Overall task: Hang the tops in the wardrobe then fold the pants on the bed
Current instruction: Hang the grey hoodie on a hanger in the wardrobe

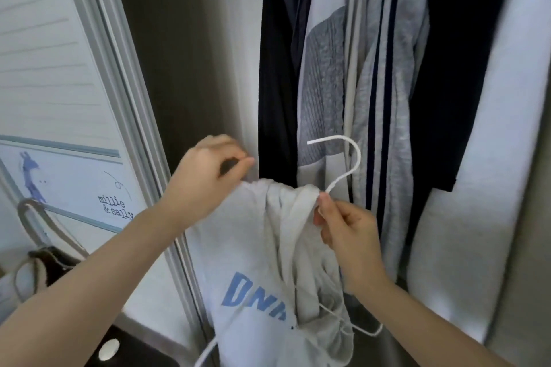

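The right hand (346,229) pinches the neck of the thin white wire hanger (343,164) to steady it, while the left hand (208,176) grips the pale grey blue-lettered top (256,265) just below, tugging its shoulder over the frame.

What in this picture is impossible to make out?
Head view only:
- The wardrobe rail: cut off by the top edge, so where the hanger hook will go is unseen.
- The blue print on the grey top: folds hide the later letters.
- The hanger's shoulders: mostly covered by the top.
- The left hand fingertips: blurred by motion.
- The right hand pinches the hanger's neck; its palm faces away.
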A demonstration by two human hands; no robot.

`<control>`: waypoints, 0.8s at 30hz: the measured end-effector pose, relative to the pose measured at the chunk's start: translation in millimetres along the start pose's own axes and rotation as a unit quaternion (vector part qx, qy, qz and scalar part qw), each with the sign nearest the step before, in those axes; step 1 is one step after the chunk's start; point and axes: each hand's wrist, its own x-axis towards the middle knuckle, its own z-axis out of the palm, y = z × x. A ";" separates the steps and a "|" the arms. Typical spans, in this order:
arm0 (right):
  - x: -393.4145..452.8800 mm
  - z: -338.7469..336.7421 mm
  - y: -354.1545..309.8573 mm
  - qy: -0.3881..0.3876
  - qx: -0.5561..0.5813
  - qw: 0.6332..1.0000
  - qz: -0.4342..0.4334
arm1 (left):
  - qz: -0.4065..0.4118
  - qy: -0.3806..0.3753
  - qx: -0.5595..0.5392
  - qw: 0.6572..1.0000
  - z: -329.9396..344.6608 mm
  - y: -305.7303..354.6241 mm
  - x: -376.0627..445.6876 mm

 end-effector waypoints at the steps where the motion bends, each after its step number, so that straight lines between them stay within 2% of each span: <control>1: 1.7 -2.7 -1.5 0.007 0.001 1.000 -0.002 | -0.016 -0.032 0.084 0.996 -0.2 -6.5 -0.7; 2: 4.0 -5.2 -3.4 0.012 -0.002 1.000 -0.005 | -0.024 -0.074 0.120 0.990 0.4 -12.2 -2.5; 5: 7.1 -6.3 -6.2 0.002 -0.013 1.000 -0.023 | 0.019 -0.124 0.093 0.988 12.6 -13.3 -8.8; 11: 0.8 7.8 -2.8 -0.059 -0.017 0.998 -0.032 | 0.056 -0.120 0.102 0.986 46.7 6.3 -15.9; 14: 8.7 4.1 -0.3 -0.092 -0.091 0.991 -0.040 | -0.003 -0.117 0.078 0.990 46.6 -7.1 -21.9; 18: 0.5 -4.4 13.0 -0.033 -0.211 0.973 -0.089 | -0.111 -0.057 0.012 0.992 42.8 -25.3 -34.0; 19: -10.2 -2.6 19.3 -0.050 -0.210 0.973 -0.087 | -0.126 -0.050 0.009 0.991 41.1 -27.8 -36.1; 21: -33.6 4.8 36.5 -0.131 -0.211 0.967 -0.060 | -0.141 -0.045 -0.002 0.989 37.6 -31.0 -38.3; 24: -55.8 19.5 63.6 -0.282 -0.284 0.916 0.020 | -0.161 -0.054 -0.064 0.983 28.2 -36.4 -41.2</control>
